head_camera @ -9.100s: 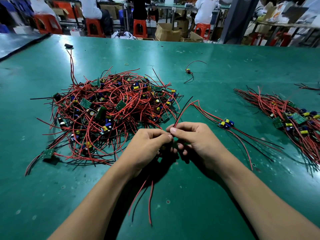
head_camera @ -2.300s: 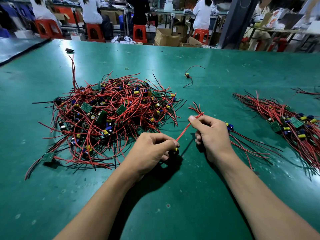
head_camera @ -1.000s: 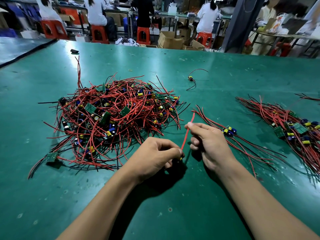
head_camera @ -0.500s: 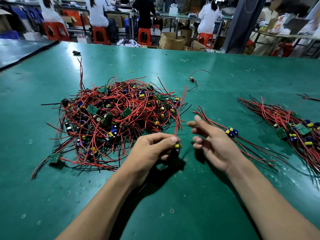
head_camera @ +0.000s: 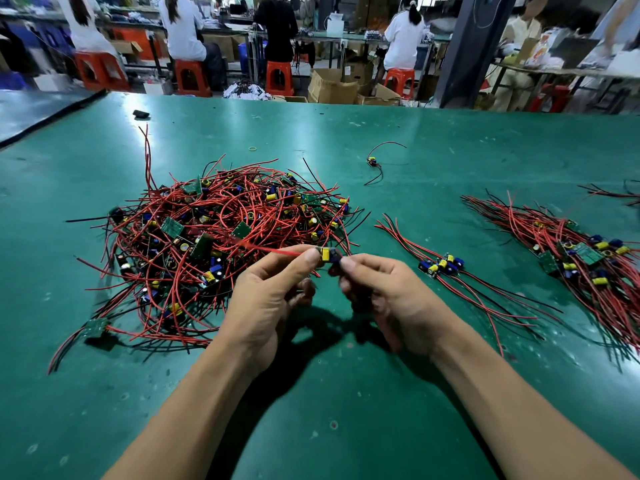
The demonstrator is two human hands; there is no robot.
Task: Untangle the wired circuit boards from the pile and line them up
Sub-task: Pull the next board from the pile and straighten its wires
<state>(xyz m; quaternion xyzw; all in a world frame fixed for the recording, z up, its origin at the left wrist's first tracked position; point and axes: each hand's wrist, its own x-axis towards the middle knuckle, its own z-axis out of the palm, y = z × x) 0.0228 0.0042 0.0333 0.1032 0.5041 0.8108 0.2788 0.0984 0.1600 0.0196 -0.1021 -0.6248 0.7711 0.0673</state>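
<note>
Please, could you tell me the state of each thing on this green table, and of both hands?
small board: held above the table, red wire blurred
left hand: pinches the small board
right hand: pinches the same board
pile: tangled, on the table
short row: boards side by side, wires straightened
big bundle: laid out, wires roughly parallel
lone board: lying apart, wires curled

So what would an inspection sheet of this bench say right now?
Surface: green table, scuffed and spotted.
Job's things: tangled pile at left; short row and bigger bundle laid out at right; held board in front of the pile.
Clutter: lone wired board, small ring, small black object further back.
Hands: left hand and right hand both pinch the held board.
Cables: red wire runs left from the held board, blurred.
Surroundings: people on red stools, cardboard boxes.
</note>
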